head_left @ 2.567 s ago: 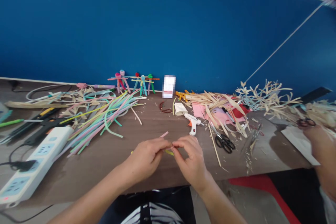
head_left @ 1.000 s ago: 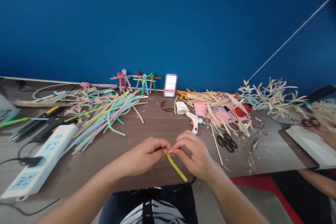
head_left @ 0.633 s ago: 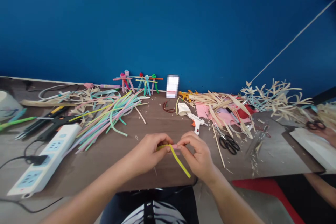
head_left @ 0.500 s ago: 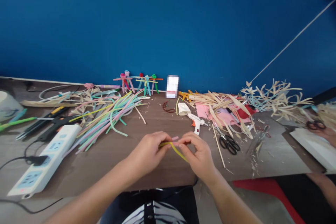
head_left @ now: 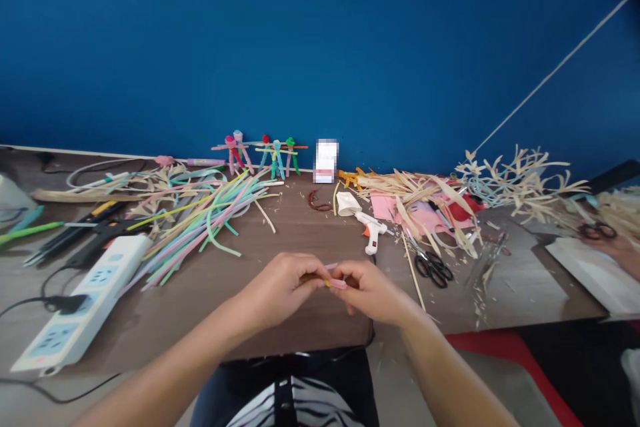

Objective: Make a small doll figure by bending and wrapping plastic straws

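Note:
Both of my hands meet low over the table, close to its front edge. My left hand (head_left: 285, 287) is closed in a pinch on a yellow pipe cleaner (head_left: 327, 283), most of which the fingers hide. Against it my right hand (head_left: 373, 293) pinches a pink pipe cleaner (head_left: 338, 284), and the two stems cross between my fingertips. Another pinkish end (head_left: 331, 266) pokes out behind the fingers. Whether the stems are twisted together I cannot tell. Beyond my right hand lies a white glue gun (head_left: 373, 230); a heap of pastel pipe cleaners (head_left: 200, 227) spreads to the left.
A white power strip (head_left: 83, 303) lies at left, near a black glue gun (head_left: 103, 237). Small pipe-cleaner figures (head_left: 277, 157) lean by the blue wall beside a phone (head_left: 327, 161). Black scissors (head_left: 434, 269) and dried strips (head_left: 410, 187) lie right. Far right is another person's hand (head_left: 625, 253).
My right hand has turned and come closer to my left. The yellow end that hung down toward my right palm is now out of sight, and the pink end shows in front.

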Demonstrator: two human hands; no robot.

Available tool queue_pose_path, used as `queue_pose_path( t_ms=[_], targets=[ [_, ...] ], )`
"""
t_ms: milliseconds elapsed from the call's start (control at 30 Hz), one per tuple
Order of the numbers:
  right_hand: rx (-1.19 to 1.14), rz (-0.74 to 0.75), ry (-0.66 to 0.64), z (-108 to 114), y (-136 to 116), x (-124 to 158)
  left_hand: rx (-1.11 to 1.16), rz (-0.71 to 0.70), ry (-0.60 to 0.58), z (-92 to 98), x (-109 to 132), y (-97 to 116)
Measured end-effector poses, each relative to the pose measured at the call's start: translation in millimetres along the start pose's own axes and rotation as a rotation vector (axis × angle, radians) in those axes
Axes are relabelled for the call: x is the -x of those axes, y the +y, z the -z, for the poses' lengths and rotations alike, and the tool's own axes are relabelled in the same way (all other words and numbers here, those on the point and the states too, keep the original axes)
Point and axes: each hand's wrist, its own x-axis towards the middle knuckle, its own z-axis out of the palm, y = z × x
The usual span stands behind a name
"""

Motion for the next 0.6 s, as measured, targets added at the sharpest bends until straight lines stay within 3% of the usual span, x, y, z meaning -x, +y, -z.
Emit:
queue_pose_path(
  t_ms=[100,300,433,600],
  targets=[
    [0.146,0.035,-0.103,12.1,-0.5,-3.1,-0.027,-0.013,-0.072,0.2,1.7,-1.2],
    [0.331,0.030,-0.115,20.8,0.6,-16.0,-0.300,-0.049,-0.132,-6.5,-1.5,-2.2],
    [0.462,0.003,0.034,11.1,2.2,-18.7,-0.428,0.050,-0.135,-8.5,-5.0,-0.3],
    [0.789,0.100,0.299,-10.0,-8.8,-10.9,-0.448,0.150,-0.140,-11.5,-7.3,-4.6]
  ],
)
